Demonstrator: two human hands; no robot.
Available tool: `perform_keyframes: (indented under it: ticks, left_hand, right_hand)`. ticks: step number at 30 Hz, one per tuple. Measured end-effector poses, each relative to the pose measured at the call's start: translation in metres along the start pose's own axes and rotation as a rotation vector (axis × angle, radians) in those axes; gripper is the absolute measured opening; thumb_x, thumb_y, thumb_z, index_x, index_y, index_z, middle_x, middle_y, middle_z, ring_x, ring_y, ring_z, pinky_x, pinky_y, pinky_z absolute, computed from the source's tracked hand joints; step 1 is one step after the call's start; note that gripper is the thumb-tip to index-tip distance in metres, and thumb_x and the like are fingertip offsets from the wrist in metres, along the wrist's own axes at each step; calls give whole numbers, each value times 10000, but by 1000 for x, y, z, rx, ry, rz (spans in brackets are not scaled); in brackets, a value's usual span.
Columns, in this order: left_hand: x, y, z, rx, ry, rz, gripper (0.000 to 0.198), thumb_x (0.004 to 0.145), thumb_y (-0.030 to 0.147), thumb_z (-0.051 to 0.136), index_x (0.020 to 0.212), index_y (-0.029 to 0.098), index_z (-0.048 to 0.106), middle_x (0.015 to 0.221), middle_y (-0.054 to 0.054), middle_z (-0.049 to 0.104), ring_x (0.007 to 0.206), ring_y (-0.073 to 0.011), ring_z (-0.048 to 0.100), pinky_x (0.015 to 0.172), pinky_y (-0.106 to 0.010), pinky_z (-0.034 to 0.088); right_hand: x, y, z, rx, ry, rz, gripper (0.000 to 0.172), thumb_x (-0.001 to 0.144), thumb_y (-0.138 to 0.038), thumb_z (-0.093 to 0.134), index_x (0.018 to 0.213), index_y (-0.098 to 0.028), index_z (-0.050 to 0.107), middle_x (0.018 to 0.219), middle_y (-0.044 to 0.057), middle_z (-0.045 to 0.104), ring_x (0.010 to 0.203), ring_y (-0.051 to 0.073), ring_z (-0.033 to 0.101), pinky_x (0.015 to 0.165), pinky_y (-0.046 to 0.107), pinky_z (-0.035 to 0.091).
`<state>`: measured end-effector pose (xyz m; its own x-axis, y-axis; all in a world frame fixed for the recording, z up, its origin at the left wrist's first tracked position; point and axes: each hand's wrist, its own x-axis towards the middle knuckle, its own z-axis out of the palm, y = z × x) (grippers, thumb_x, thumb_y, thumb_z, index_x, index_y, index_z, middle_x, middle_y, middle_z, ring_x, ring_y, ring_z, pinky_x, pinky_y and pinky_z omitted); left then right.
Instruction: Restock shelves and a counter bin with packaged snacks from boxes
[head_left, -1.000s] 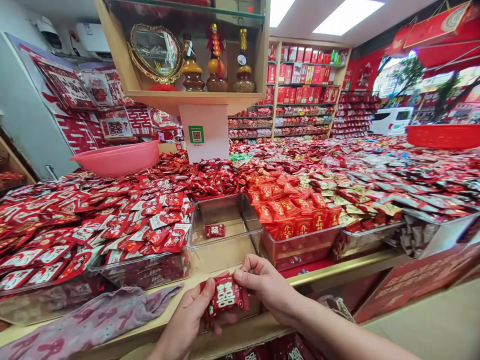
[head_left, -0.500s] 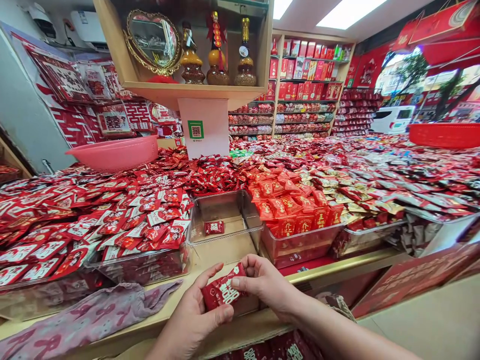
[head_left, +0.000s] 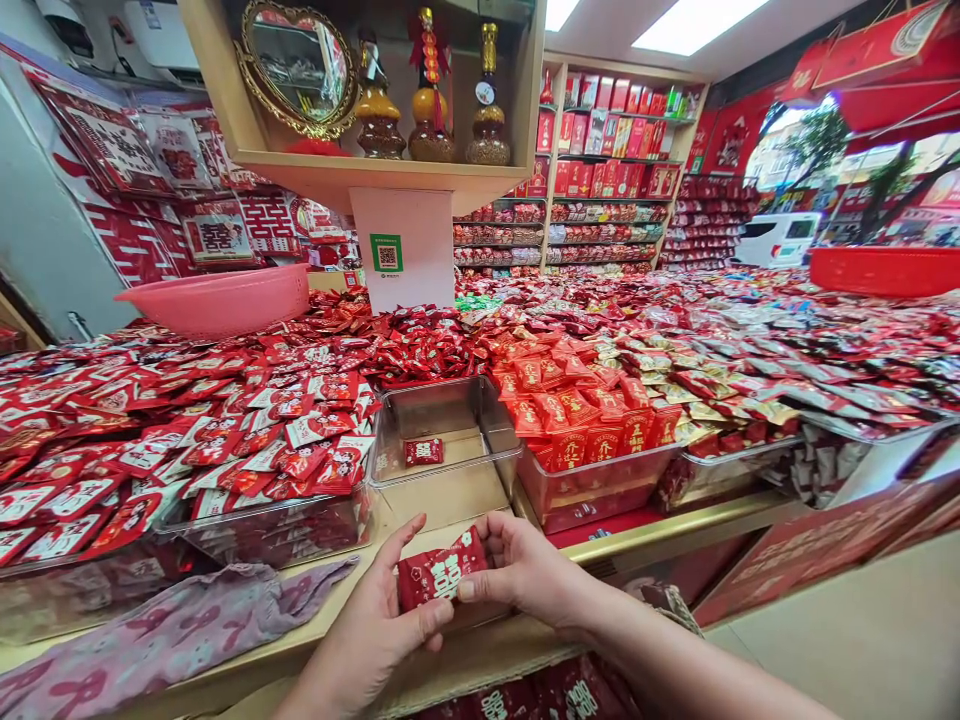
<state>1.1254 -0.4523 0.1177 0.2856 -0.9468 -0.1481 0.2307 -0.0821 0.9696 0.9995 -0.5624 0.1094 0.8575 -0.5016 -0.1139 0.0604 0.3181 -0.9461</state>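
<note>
Between my two hands is a dark red candy packet (head_left: 441, 570) with white double-happiness characters, held above the counter's front edge. My left hand (head_left: 379, 615) grips its left end and lower edge, thumb across the front. My right hand (head_left: 529, 572) pinches its right end, thumb pressed on the printed face. Whether other packets lie behind it is hidden. Just beyond my hands stands a clear plastic bin (head_left: 446, 478) with one similar red packet (head_left: 423, 452) lying in it. Below my hands, an open cardboard box (head_left: 450, 690) holds several more dark red packets (head_left: 541, 698).
Heaped bins of red-and-white packets (head_left: 262, 440) stand left, orange-red packets (head_left: 592, 420) right. A pink basket (head_left: 225, 305) and a red basket (head_left: 889, 272) rest on the heaps. A patterned cloth (head_left: 172, 635) lies front left. A display cabinet (head_left: 375, 178) overhangs the counter.
My hands and the packet have shifted slightly left in view. The packet has turned a little more level, and my right thumb has slid lower on its face.
</note>
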Motion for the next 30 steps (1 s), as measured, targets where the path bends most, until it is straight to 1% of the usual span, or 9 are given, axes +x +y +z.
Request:
perform_keyframes:
  ticks: [7, 10, 13, 16, 18, 21, 25, 27, 30]
  left_hand:
    - [-2, 0, 3, -45, -13, -63, 926, 566, 237, 752, 1301, 204, 190, 996, -88, 607, 715, -147, 561, 425, -178, 417]
    - [-1, 0, 2, -31, -12, -100, 928, 555, 247, 762, 1294, 239, 200, 996, -78, 613, 608, -108, 568, 386, -152, 373]
    - [0, 0, -2, 35, -4, -147, 940, 560, 281, 759, 1300, 244, 180, 890, -56, 642, 422, -47, 516, 343, -134, 281]
    - [1, 1, -4, 105, 28, -161, 965, 572, 323, 747, 1316, 197, 145, 698, -10, 635, 392, -53, 504, 352, -137, 259]
    - [0, 4, -3, 124, 39, -172, 974, 577, 334, 743, 1318, 174, 132, 585, 37, 588, 399, -56, 491, 360, -135, 257]
    - [-2, 8, -1, 106, 20, -200, 974, 572, 361, 742, 1312, 170, 137, 525, 71, 539, 382, -50, 460, 355, -134, 236]
    - [-7, 10, -2, -44, 38, -187, 927, 566, 408, 731, 1296, 219, 193, 653, 40, 583, 379, -39, 466, 366, -147, 232]
    - [-7, 9, -5, -133, 111, -152, 764, 628, 451, 667, 1254, 239, 284, 706, 26, 594, 408, -38, 479, 388, -153, 251]
    - [-7, 6, -10, -161, 202, -129, 476, 712, 447, 578, 1105, 212, 447, 735, 11, 606, 410, -23, 450, 400, -153, 245]
  right_hand:
    - [0, 0, -2, -45, -5, 32, 641, 396, -288, 791, 898, -167, 410, 866, 9, 525, 620, 78, 514, 545, 222, 412]
    - [-1, 2, -6, -185, 8, 13, 672, 457, -329, 760, 1007, -192, 397, 1024, 44, 466, 602, 65, 500, 495, 207, 391]
    - [-6, -1, -7, -568, 48, -65, 605, 536, -346, 722, 1040, -197, 423, 1136, 90, 425, 728, 122, 525, 575, 251, 426]
    - [-12, -10, 0, -1144, -9, -379, 535, 524, -389, 738, 957, -185, 499, 1255, 99, 370, 1025, 231, 423, 831, 352, 379]
    - [-13, -17, 7, -1429, -166, -581, 440, 602, -402, 693, 925, -169, 506, 1192, 84, 448, 1015, 215, 409, 860, 332, 351]
    - [-9, -23, 17, -1735, -327, -733, 154, 810, -263, 487, 883, -128, 498, 940, 75, 562, 810, 159, 456, 753, 279, 373]
    - [-4, -41, 23, -1942, -396, -811, 148, 862, -189, 361, 847, -125, 493, 812, 65, 564, 712, 151, 446, 661, 270, 364]
    - [-2, -61, 24, -1964, -374, -810, 127, 847, -180, 374, 840, -136, 493, 797, 57, 563, 715, 149, 451, 646, 262, 362]
    - [15, -98, 26, -1999, -133, -714, 93, 783, -175, 431, 842, -143, 496, 783, 62, 564, 737, 159, 477, 620, 254, 364]
